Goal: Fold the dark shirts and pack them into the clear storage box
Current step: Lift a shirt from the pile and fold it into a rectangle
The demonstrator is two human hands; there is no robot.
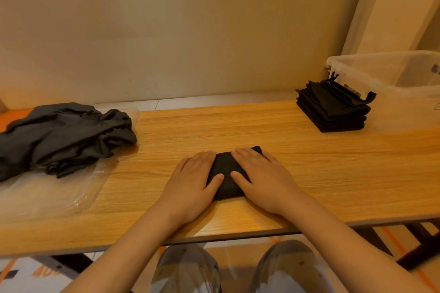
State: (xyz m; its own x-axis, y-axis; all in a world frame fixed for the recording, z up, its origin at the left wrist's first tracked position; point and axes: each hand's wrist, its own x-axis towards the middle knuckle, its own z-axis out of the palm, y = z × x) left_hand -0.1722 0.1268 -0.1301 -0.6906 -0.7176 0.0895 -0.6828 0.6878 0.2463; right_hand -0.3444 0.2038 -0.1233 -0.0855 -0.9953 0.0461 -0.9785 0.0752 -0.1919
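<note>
A small folded dark shirt (226,169) lies on the wooden table (309,162) near its front edge. My left hand (192,183) presses flat on its left side, and my right hand (264,178) presses flat on its right side, fingers straight. A heap of unfolded dark shirts (64,135) lies at the far left on clear plastic wrapping (47,195). A stack of folded dark shirts (333,109) sits at the right, against the clear storage box (390,83). What the box holds is hard to make out through its walls.
A black latch (362,98) of the box juts over the folded stack. A pale wall stands behind the table. Below the table's front edge are my knees (238,269) and a patterned floor.
</note>
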